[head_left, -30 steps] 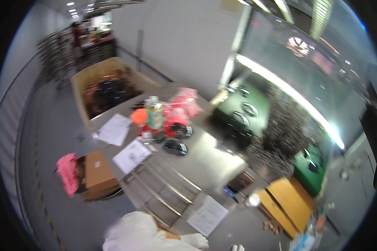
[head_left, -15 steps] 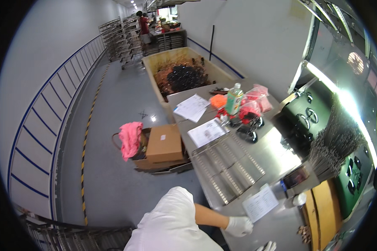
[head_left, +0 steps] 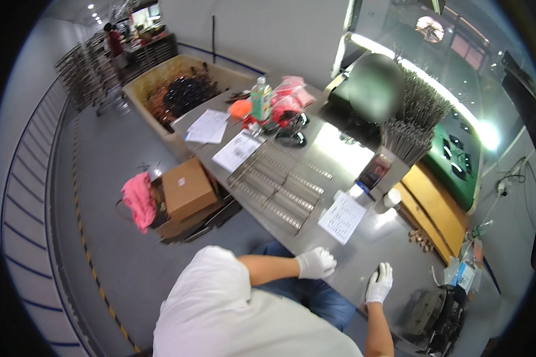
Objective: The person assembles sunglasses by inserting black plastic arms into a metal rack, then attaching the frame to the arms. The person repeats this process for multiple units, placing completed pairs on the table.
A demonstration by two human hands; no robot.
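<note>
Both gloved hands rested at the near edge of the steel bench point(head_left: 339, 149). The left hand point(head_left: 317, 262) lay loosely curled on the bare metal with nothing in its grip. The right hand point(head_left: 379, 282) was cupped over a small dark object point(head_left: 375, 275) close to the near right corner; the fingers hid most of it, so I could not tell whether the grip had closed on it or merely covered it.

Judging by its size, the object was probably light and hard, and on polished steel it would likely slide if nudged, so a pinch across its sides between thumb and fingertips would seem the surest hold. Thin gloves should give fair friction.

Just beyond the hands lay a printed sheet of paper point(head_left: 342, 217), and past it, toward the bench's middle, a wire rack point(head_left: 280, 184) lay flat. A small box with a screen point(head_left: 375, 174) stood near the right edge, beside a bundle of thin metal rods point(head_left: 414, 119). At the far end stood a green bottle point(head_left: 260, 100), red bags point(head_left: 292, 95) and more papers point(head_left: 207, 126). On the floor to the left sat a cardboard box point(head_left: 186, 189) and a pink cloth point(head_left: 138, 199).
</note>
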